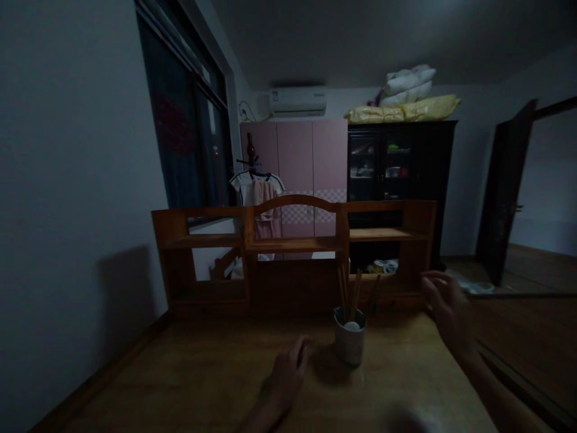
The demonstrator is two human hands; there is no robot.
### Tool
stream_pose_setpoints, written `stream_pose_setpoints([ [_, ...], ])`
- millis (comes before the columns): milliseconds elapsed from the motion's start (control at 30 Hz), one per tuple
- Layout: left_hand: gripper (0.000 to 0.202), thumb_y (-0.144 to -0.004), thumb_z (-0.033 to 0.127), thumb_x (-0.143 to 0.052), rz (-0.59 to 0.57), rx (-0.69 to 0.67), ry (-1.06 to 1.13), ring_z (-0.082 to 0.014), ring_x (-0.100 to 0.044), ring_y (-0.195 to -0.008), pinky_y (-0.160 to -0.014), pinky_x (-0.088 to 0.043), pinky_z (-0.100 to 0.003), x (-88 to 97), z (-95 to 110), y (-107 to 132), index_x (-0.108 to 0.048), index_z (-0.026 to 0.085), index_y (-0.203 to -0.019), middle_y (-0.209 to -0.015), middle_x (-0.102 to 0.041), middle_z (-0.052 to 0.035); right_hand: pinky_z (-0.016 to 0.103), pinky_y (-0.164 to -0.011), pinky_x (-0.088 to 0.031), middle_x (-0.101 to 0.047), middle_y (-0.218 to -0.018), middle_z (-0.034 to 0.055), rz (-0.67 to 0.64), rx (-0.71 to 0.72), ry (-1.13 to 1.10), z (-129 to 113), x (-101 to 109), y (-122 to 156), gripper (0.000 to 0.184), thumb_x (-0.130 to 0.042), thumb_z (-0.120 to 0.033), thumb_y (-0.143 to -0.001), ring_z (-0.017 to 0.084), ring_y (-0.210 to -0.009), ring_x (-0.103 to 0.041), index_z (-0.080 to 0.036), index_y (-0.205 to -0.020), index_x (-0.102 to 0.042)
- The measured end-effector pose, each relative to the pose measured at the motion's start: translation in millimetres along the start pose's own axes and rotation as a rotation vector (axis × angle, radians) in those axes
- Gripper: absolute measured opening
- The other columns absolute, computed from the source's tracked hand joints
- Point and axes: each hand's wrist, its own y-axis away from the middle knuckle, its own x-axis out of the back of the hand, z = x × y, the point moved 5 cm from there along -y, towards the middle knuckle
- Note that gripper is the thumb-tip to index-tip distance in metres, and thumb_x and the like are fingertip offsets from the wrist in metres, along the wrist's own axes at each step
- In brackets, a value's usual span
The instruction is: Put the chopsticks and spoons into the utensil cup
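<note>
My left hand [288, 370] is low over the wooden tabletop [216, 361], left of the holder. Its fingers are loosely bent and apart, with nothing seen in them. A grey cylindrical holder [348, 349] stands upright on the table, with chopsticks [356, 294] and a round white piece [351, 326] showing at its mouth. Off to the right, my right hand [451, 310] is raised beside the right end of the shelf unit, its fingers curved and slightly apart; I see nothing in it. At the bottom edge is a blurred dark shape [406, 420] that I cannot identify.
A wooden shelf unit [295, 243] lines the table's far side. A wall [81, 180] and window [184, 132] are on the left. Behind stand a pink wardrobe [295, 156] and a dark cabinet [428, 162]. An open door [505, 192] is at the right. The light is dim.
</note>
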Motion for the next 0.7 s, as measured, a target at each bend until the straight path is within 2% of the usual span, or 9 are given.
stream_pose_setpoints([
  [67,0.032,-0.094,0.022,-0.035,-0.072,-0.065,-0.035,-0.0194,-0.066,-0.096,-0.086,-0.048,-0.028,-1.5,10,0,-0.060,0.024,-0.114,-0.107,-0.070,-0.0061,0.032,-0.065,-0.051,-0.068,-0.096,0.0073,-0.196,-0.159,0.022,40,-7,23,0.043,-0.059,-0.053,-0.077,0.024,-0.078,-0.066,-0.021,-0.106,-0.062],
  [133,0.032,-0.093,0.020,-0.036,-0.134,-0.134,-0.076,-0.0199,-0.067,-0.093,-0.083,-0.049,-0.027,-1.7,21,-1,-0.060,0.024,-0.115,-0.105,-0.070,-0.0068,0.038,-0.072,-0.054,-0.068,-0.105,0.0095,-0.377,-0.279,0.006,65,-19,53,0.050,-0.064,-0.054,-0.072,0.028,-0.083,-0.067,-0.022,-0.110,-0.063],
  [200,0.032,-0.092,0.019,-0.038,-0.161,-0.187,-0.113,-0.0205,-0.068,-0.090,-0.080,-0.049,-0.027,-1.0,32,-4,-0.061,0.023,-0.114,-0.102,-0.071,-0.0076,0.043,-0.083,-0.053,-0.064,-0.117,0.0105,-0.539,-0.335,-0.055,74,-38,84,0.059,-0.069,-0.051,-0.068,0.031,-0.095,-0.066,-0.025,-0.120,-0.059],
  [267,0.031,-0.092,0.018,-0.038,-0.140,-0.211,-0.116,-0.0202,-0.068,-0.089,-0.078,-0.049,-0.026,0.1,38,-8,-0.060,0.024,-0.113,-0.101,-0.071,-0.0067,0.043,-0.091,-0.050,-0.061,-0.125,0.0106,-0.608,-0.339,-0.130,74,-59,108,0.065,-0.073,-0.048,-0.064,0.032,-0.108,-0.061,-0.025,-0.123,-0.058],
  [367,0.031,-0.094,0.020,-0.035,-0.047,-0.172,-0.064,-0.0194,-0.068,-0.090,-0.077,-0.048,-0.026,0.4,38,-12,-0.059,0.025,-0.112,-0.102,-0.071,-0.0050,0.043,-0.100,-0.044,-0.061,-0.123,0.0106,-0.647,-0.351,-0.206,68,-91,134,0.064,-0.077,-0.045,-0.058,0.032,-0.118,-0.055,-0.021,-0.115,-0.060],
  [467,0.029,-0.095,0.024,-0.035,0.041,-0.077,0.011,-0.0194,-0.068,-0.091,-0.077,-0.048,-0.027,-1.9,26,-12,-0.059,0.025,-0.111,-0.102,-0.071,-0.0054,0.043,-0.094,-0.048,-0.064,-0.116,0.0110,-0.688,-0.421,-0.359,56,-116,148,0.065,-0.079,-0.041,-0.055,0.033,-0.111,-0.059,-0.021,-0.112,-0.057],
  [600,0.029,-0.094,0.034,-0.037,0.090,0.058,0.115,-0.0186,-0.069,-0.078,-0.070,-0.050,-0.026,-5.2,10,-10,-0.061,0.022,-0.106,-0.091,-0.072,-0.0054,0.041,-0.088,-0.051,-0.064,-0.113,0.0098,-0.667,-0.434,-0.449,39,-128,150,0.072,-0.079,-0.035,-0.054,0.032,-0.105,-0.062,-0.021,-0.119,-0.052],
  [700,0.033,-0.094,0.040,-0.037,0.096,0.124,0.154,-0.0192,-0.069,-0.075,-0.066,-0.051,-0.026,-7.0,4,-8,-0.062,0.021,-0.104,-0.084,-0.072,-0.0059,0.041,-0.083,-0.052,-0.068,-0.105,0.0090,-0.674,-0.423,-0.488,38,-135,150,0.069,-0.077,-0.034,-0.055,0.031,-0.096,-0.064,-0.021,-0.119,-0.053],
])
